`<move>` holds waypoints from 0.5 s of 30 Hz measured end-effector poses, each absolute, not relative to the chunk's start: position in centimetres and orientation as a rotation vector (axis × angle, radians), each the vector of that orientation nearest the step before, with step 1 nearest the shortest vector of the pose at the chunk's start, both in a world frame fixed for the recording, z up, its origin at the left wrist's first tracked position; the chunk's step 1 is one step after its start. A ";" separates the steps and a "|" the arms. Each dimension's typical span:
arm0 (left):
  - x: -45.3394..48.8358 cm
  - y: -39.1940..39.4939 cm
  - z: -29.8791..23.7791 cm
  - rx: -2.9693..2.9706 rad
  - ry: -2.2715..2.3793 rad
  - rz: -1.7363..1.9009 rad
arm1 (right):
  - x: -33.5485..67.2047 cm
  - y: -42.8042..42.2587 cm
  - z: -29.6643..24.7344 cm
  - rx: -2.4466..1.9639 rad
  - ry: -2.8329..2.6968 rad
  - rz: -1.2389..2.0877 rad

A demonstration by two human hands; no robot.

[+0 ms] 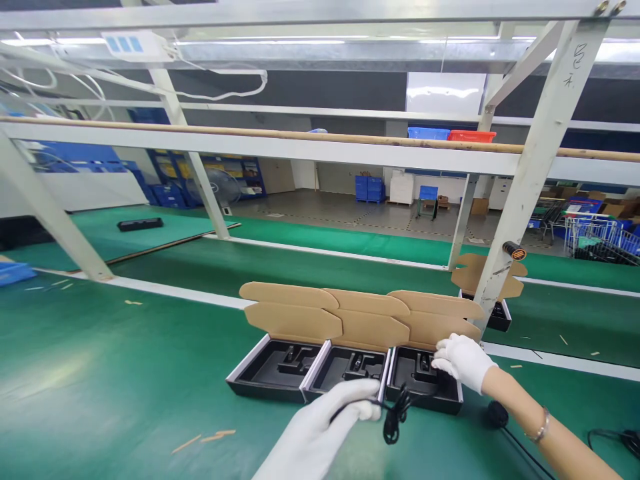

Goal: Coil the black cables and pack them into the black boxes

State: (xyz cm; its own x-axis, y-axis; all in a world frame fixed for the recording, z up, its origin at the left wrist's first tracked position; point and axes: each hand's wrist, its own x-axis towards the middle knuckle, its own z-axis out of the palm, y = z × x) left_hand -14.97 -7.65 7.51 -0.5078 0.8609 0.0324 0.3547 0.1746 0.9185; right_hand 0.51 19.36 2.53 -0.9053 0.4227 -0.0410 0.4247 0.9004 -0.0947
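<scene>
My left hand [345, 410], in a white glove, pinches a black cable, and a tied coil of that cable [397, 417] dangles just right of the fingertips. From the coil the cable runs toward the right-hand box [425, 400]. Over that box's right end my right hand [463, 360], also gloved, has its fingers bent down at the black insert; what they grip is hidden. Two more open boxes, the middle box [345, 373] and the left box [275, 367], stand side by side with it. Each has a black shaped insert and a raised brown cardboard lid.
Right of the boxes lie a round black device [497, 413] on a cord and another black cable [627, 440]. A white post [530, 167] rises behind the right-hand box, with another open box [500, 313] beyond. Rubber-band-like strips [217, 435] lie on the green table [125, 373].
</scene>
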 end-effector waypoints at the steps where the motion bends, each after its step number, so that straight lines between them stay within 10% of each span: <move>1: -14.6 -6.6 8.4 1.234 1.890 1.314 | 0.8 18.6 3.7 0.581 3.108 -0.304; 6: -14.0 -0.8 9.0 1.698 1.837 1.361 | 2.0 14.0 8.0 0.520 3.279 -1.156; 15: -13.2 6.1 6.5 1.611 1.523 0.892 | 3.0 16.2 5.3 0.797 3.406 -1.050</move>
State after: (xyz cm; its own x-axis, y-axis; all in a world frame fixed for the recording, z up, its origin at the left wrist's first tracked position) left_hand -13.20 6.12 6.47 0.0558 0.9984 0.0001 0.4881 -0.0274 0.8724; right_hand 2.96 16.17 5.25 -0.7833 0.5215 0.3383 0.2406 0.7561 -0.6086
